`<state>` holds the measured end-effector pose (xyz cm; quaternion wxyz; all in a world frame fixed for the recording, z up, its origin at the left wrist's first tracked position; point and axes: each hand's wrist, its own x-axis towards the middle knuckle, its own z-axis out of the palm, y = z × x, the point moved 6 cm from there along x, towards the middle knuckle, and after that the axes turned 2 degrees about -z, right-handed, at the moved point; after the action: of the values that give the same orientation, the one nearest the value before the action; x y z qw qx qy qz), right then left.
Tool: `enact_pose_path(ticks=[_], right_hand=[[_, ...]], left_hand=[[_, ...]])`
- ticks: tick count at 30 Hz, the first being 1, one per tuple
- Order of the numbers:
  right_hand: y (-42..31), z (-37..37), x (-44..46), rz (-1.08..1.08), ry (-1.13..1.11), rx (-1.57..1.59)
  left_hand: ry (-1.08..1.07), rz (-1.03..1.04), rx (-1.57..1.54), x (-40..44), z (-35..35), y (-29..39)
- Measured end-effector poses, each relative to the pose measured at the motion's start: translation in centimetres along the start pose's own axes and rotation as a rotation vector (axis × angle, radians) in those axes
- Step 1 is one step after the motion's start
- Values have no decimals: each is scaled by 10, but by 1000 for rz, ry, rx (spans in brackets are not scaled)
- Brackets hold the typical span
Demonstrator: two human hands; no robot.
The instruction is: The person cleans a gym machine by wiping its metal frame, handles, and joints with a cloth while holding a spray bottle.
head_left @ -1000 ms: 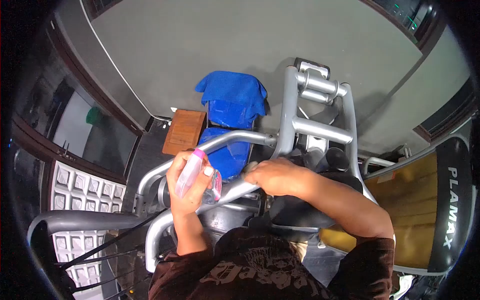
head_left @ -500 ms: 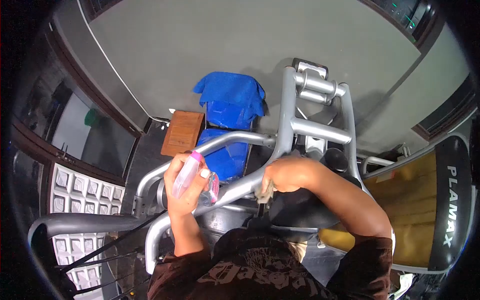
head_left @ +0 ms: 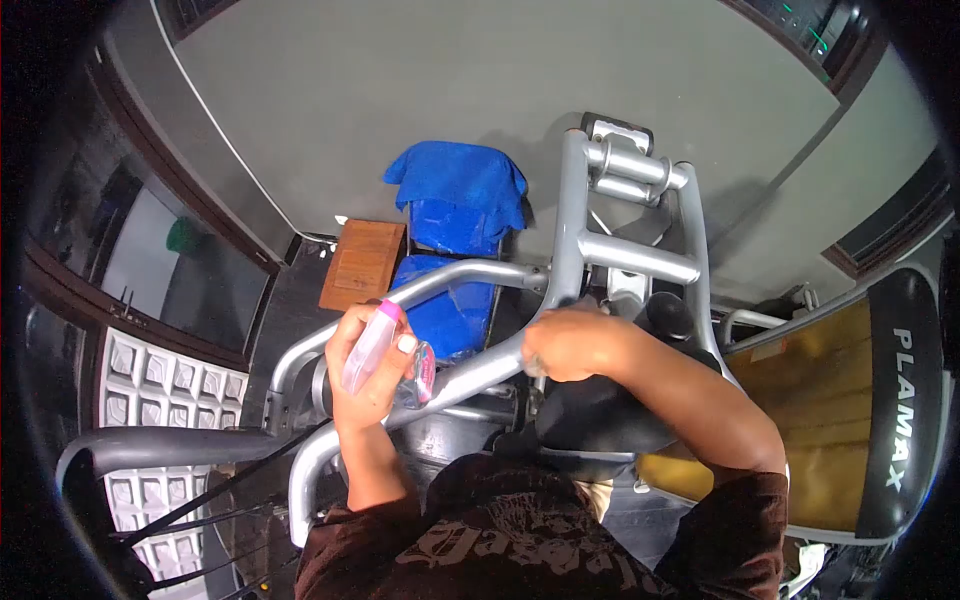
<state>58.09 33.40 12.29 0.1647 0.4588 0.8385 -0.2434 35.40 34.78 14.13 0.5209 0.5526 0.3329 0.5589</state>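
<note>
My left hand is wrapped round a clear bottle with a pink top, held tilted above the left part of the silver frame tube. A second small container with a pink and dark label shows at the thumb side of that hand. At the middle of the tube, my right hand is closed on a greyish cloth, most of it hidden under the fingers. Below the right forearm lies a black pad of the machine.
A blue towel hangs over a blue chair, beside a brown wooden board. The upright silver frame stands ahead. A PLAMAX panel is at the right, white moulded panels at the left.
My right hand has moved from the tube's upper side to its right edge, dipped lower, then come slightly back up. My left hand still holds the bottle in nearly the same place.
</note>
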Motion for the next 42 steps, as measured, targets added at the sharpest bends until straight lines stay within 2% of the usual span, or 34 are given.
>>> enact_pose_path(ticks=[2,5,7,9,12,13,15,18,19,21,22,23,25,26,29,31,34,35,36,37,38,41,42], right_hand=[[-4,-6,-3,-135,147,168],[15,-29,-5,141,148,168],[33,-41,-16,365,246,-66],[45,-32,-20,450,185,-106],[22,-9,-12,284,-103,-107],[14,-2,-5,191,-121,-59],[0,3,3,58,-71,40],[-6,-17,3,-68,81,369],[-4,-30,1,-104,270,320],[12,-58,-19,253,369,84],[31,-57,-18,355,440,-2],[41,-57,-20,452,424,-87],[41,-28,-14,340,252,-64],[33,-17,-8,307,193,-156],[-6,-1,0,-68,-61,113],[-13,-1,-3,-29,-116,85],[30,-32,-15,1,-23,199],[55,-47,-25,26,144,255],[87,-58,-30,-81,343,213],[90,-89,-49,59,349,209],[117,-96,-59,32,523,218],[137,-108,-85,112,666,237],[141,-106,-87,102,685,204]], left_hand=[[2,-3,5,0,-1,0],[8,-7,8,1,-4,0],[24,-12,8,0,-8,-1],[15,15,-11,-2,-8,2],[7,31,-34,0,-4,2],[12,33,-40,0,-3,2],[-21,28,-8,-2,-2,0],[-59,42,-13,-5,-2,4],[-70,46,-22,-6,-1,8],[-43,42,-8,-7,-1,13],[-36,61,21,-6,-2,13],[-30,82,49,-5,-3,15],[-54,106,114,0,6,22],[-67,118,144,3,10,26],[-150,72,264,16,23,32],[-170,47,312,25,31,33],[-260,25,417,39,44,33],[-285,30,473,42,51,30],[-309,34,531,44,56,26],[-336,35,589,45,61,20],[-368,34,618,48,67,13],[-468,-95,705,48,81,3],[-465,-46,731,50,84,0]])
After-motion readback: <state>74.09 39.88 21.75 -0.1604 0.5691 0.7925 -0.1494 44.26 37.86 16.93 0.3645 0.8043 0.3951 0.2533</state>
